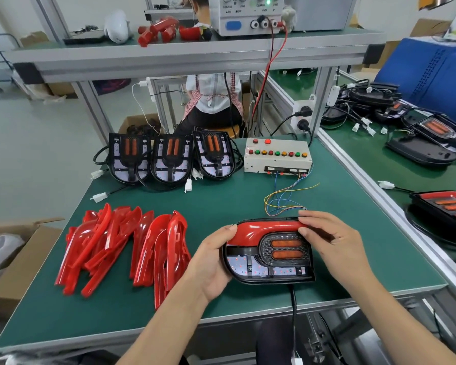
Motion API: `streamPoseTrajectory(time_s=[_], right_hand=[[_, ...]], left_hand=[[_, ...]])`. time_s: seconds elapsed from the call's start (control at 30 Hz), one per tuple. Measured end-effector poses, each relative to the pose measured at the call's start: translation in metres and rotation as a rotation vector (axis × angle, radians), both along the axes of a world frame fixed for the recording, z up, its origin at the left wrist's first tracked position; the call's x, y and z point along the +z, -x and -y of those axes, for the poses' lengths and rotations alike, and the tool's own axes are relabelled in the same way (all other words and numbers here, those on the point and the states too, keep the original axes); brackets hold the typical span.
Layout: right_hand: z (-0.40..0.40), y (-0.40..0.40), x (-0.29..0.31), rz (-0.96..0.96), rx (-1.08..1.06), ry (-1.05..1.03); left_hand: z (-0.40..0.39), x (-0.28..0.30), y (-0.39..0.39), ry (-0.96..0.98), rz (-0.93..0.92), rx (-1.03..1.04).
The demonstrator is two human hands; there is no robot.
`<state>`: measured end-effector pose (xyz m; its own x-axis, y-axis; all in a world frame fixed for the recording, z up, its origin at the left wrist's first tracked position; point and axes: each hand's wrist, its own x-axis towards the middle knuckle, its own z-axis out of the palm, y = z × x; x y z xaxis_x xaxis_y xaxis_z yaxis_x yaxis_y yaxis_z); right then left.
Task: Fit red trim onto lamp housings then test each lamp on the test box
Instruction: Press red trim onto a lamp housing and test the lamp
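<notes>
A black lamp housing [270,270] with two orange lenses lies near the front of the green table [221,201]. A red trim [263,229] sits along its far edge. My left hand [211,262] grips the housing's left side, thumb on the trim's left end. From the right, my right hand [332,241] presses its fingers on the trim's right end. Several loose red trims [121,246] are piled to the left. Three bare housings [171,159] stand in a row at the back. The test box [277,155] with coloured buttons sits right of them.
Loose coloured wires [284,198] run from the test box toward my hands. The held housing's black cable [293,312] hangs over the front edge. Finished lamps [442,206] lie on the right bench. A power supply [248,14] stands on the shelf. A person sits behind the bench.
</notes>
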<state>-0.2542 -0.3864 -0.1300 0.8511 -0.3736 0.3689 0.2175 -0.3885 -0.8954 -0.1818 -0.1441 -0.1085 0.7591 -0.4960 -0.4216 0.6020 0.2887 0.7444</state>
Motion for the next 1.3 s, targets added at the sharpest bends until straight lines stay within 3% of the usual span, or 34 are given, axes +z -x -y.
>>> streamPoseTrajectory(time_s=[0.5, 0.97, 1.3], right_hand=[[-0.002, -0.003, 0.0, 0.003, 0.011, -0.019], [-0.002, -0.002, 0.002, -0.012, 0.035, 0.048], [-0.001, -0.002, 0.003, -0.009, 0.069, 0.051]], left_hand=[[0.004, -0.012, -0.001, -0.036, 0.065, 0.055], [0.006, -0.009, -0.003, -0.075, -0.079, 0.157], [0.011, -0.005, -0.004, -0.043, -0.059, 0.154]])
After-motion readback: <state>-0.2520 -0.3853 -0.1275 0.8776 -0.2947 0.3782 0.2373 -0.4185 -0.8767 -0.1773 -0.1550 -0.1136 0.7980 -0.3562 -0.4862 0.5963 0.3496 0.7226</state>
